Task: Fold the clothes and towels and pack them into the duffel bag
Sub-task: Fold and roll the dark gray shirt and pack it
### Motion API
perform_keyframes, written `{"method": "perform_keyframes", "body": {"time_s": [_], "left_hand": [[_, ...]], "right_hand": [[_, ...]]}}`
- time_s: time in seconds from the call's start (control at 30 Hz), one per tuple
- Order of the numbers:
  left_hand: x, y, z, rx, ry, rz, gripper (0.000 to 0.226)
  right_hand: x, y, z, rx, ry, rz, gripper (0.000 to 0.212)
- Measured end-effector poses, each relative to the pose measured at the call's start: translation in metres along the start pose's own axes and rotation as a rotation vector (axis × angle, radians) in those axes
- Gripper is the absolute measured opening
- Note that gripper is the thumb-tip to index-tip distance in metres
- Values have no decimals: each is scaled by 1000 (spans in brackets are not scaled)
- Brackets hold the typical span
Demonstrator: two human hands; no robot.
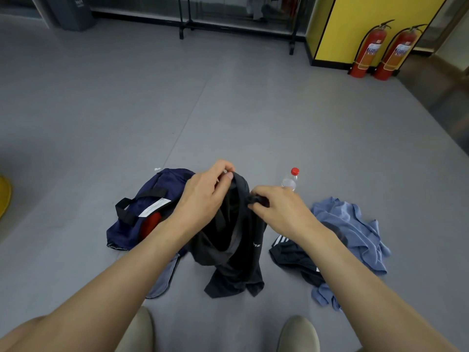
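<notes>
Pinching black garment, left hand and right hand hold it lengthwise downward.

Grey floor with a clear plastic bottle, red-capped, standing upright at centre. Far right: one red fire extinguisher just beside a second extinguisher, both against a yellow panel. Far back: a black metal rack and, at left, a dark grey bin.

open floor ahead, bottle right
</notes>
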State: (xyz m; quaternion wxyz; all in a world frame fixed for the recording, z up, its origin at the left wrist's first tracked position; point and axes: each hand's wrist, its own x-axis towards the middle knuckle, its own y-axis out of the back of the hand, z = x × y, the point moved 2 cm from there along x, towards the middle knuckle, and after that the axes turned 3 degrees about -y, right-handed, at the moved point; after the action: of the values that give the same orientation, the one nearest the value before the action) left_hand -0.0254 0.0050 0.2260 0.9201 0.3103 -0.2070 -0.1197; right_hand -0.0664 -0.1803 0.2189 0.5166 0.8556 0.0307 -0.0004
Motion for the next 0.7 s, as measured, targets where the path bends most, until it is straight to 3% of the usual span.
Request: {"method": "perform_keyframes", "body": {"time_s": [0.1,0.17,0.3,0.4,0.53,0.7], "left_hand": [[0,-2,5,-2,-24,-18,10],[1,-2,7,-1,-33,-19,10],[3,3,10,-15,-69,0,6],[6,12,2,153,-169,-70,8],[7,28,-30,350,-139,-68,30],[5,47,-63,267,113,-3,39]], "right_hand": [[0,-3,-8,11,-35,39,40],[0,-7,-18,46,-55,64,49],[3,-10,-27,30,-59,140,25],[5,3,-17,23,-116,190,4],[3,20,0,61,-97,241,11],[-2,28,19,127,-76,251,28]]}}
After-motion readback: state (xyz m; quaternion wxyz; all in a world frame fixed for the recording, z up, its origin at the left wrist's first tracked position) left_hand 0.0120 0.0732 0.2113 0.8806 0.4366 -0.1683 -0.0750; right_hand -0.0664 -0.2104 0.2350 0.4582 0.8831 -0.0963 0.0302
